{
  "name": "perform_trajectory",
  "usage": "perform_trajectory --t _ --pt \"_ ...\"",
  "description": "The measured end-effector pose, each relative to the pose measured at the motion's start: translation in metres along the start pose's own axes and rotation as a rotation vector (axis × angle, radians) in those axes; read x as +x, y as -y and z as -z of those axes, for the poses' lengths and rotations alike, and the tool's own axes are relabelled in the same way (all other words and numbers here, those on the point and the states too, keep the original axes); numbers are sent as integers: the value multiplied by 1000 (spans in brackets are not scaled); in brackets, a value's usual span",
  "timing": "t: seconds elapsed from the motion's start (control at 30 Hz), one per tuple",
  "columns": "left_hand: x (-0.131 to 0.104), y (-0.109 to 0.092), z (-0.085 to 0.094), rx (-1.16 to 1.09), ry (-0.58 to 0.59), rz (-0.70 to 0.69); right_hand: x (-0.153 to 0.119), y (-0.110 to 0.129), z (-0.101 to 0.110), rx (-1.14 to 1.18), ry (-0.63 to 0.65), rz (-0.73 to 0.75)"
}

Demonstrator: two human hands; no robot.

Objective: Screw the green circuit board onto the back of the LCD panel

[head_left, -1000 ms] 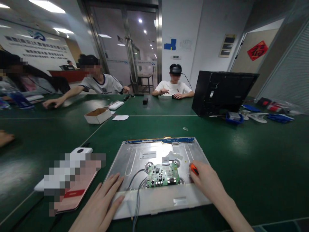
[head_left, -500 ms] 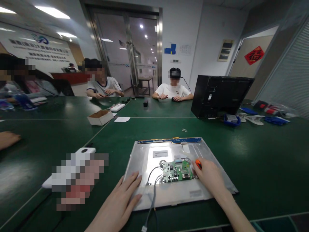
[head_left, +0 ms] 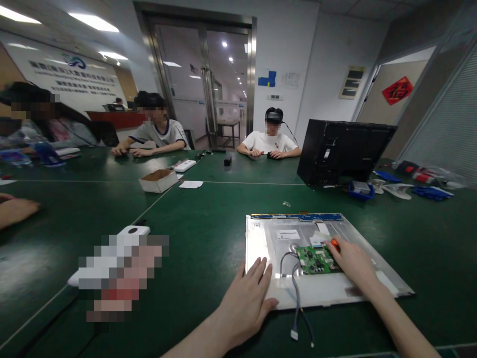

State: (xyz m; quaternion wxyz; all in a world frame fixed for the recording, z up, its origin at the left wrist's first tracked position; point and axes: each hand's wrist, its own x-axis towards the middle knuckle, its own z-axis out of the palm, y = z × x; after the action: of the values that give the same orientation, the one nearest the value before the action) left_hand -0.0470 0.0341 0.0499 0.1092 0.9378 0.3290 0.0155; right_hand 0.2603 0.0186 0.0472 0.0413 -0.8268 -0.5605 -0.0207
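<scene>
A flat silver display panel [head_left: 286, 296] lies back side up on the table, with a blue circuit strip [head_left: 294, 217] along its far edge. My left hand [head_left: 246, 298] rests on its near left corner, fingers stretched out flat and thumb apart. On the panel's back sits a green circuit board [head_left: 316, 260]. Grey and black cables [head_left: 296, 291] run from the board over the near edge. My right hand [head_left: 352, 261] is closed around a screwdriver [head_left: 336, 244] at the board's right side. Only its orange handle end shows; the tip is hidden by my hand.
A black monitor [head_left: 346, 151] stands at the back right, beside a small blue tray [head_left: 360, 190] and blue gloves [head_left: 432, 193]. To the left are a white power bank [head_left: 134, 230] and an open cardboard box [head_left: 159, 182]. Other people sit around the green table [head_left: 208, 223].
The panel has shifted to the right across the table with the board and cables, and both my hands have moved with it. A co-worker at the far left has lowered their hands to the table.
</scene>
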Motion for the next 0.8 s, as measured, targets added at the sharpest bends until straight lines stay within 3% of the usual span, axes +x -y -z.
perform_trajectory --t 0.23,0.5,0.8 --pt "39 -21 -20 22 -76 -40 18 -44 -9 6 -10 47" --pt "67 -43 -18 6 -72 -54 36 -85 -19 61 -81 76" --pt "100 -65 -28 -40 -96 -65 59 -116 -21 3 -110 -35"
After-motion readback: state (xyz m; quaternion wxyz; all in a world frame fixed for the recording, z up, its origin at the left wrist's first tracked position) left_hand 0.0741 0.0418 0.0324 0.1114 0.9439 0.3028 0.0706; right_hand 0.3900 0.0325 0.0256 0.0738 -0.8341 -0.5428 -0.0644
